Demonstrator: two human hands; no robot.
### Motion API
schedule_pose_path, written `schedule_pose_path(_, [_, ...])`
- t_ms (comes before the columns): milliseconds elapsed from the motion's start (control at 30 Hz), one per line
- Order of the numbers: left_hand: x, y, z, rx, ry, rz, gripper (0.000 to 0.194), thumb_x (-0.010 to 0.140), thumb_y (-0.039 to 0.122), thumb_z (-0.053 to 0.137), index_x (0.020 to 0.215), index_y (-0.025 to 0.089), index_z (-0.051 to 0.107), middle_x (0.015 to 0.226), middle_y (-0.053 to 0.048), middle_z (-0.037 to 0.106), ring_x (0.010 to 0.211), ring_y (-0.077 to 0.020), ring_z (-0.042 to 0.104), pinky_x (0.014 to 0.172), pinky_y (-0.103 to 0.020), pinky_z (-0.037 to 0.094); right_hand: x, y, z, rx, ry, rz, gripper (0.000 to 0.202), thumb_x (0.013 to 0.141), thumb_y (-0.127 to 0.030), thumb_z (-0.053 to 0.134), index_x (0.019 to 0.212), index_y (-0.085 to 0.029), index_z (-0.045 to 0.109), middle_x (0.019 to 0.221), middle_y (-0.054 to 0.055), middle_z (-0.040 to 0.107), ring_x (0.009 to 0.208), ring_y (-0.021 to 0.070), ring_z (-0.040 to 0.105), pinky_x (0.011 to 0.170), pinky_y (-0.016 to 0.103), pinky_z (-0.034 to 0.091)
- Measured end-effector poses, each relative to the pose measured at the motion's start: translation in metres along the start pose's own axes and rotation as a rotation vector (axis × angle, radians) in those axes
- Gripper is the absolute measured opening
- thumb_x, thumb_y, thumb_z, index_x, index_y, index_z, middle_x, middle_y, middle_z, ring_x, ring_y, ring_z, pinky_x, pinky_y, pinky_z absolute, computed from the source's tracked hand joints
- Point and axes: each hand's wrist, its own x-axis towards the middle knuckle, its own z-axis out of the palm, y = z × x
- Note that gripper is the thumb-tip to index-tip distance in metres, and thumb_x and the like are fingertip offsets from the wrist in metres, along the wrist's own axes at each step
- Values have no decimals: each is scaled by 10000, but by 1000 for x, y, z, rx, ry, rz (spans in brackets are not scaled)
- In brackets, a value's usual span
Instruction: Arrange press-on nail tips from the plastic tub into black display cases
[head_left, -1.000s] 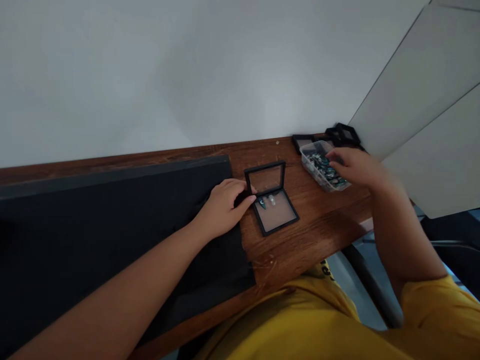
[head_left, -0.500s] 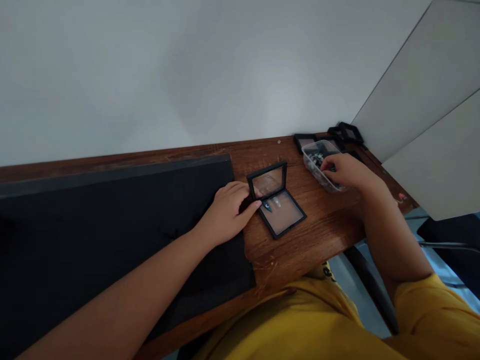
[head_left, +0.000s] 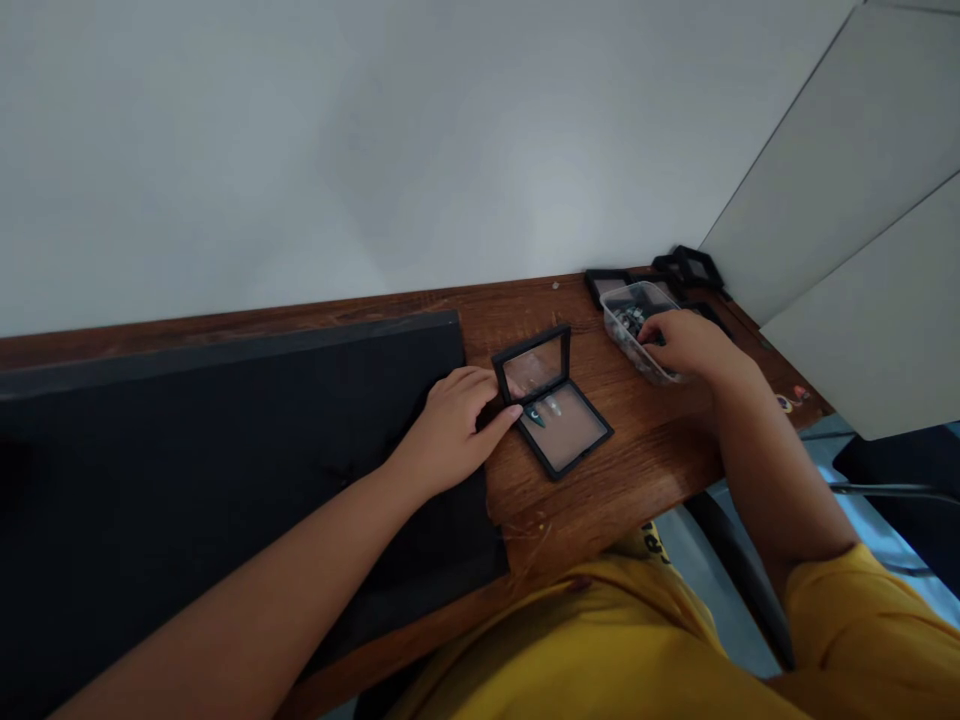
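Note:
A black square frame case with clear film panels stands unfolded on the wooden table, its lid tilted up. Inside it, near the hinge, lie a dark green pointed piece and a pale clear piece. My left hand rests at the case's left side, thumb and fingers apart, touching its edge. To the right, my right hand reaches into a clear plastic tub of small mixed pieces. Its fingers are bent together, and what they hold, if anything, is hidden.
A large black mat covers the left of the wooden table. More black frame cases lie behind the tub by the white wall. Small coloured items sit near the right edge.
The right hand's fingers have shifted slightly inside the tub. My left hand stays by the case. The view has moved a little.

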Motion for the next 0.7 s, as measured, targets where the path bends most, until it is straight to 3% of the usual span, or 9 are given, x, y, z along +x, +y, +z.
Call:
schedule_pose_path(400, [3, -2, -2, -15, 43, -38, 354, 1001, 457, 504, 1183, 244, 721, 1216, -102, 779, 1214, -351, 674, 1104, -597, 525, -17, 5, -23, 142, 388, 69, 187, 868, -380, 737, 918, -228, 834, 808, 65, 783, 739, 230, 671, 633, 338, 431])
schedule_pose_path(700, [2, 2, -5, -76, 154, -142, 362, 940, 485, 569, 1155, 224, 697, 1148, -98, 772, 1114, -307, 704, 1013, -505, 581, -23, 5, -34, 156, 225, 153, 70, 782, -270, 782, 831, -242, 824, 833, 36, 799, 711, 214, 675, 639, 341, 441])
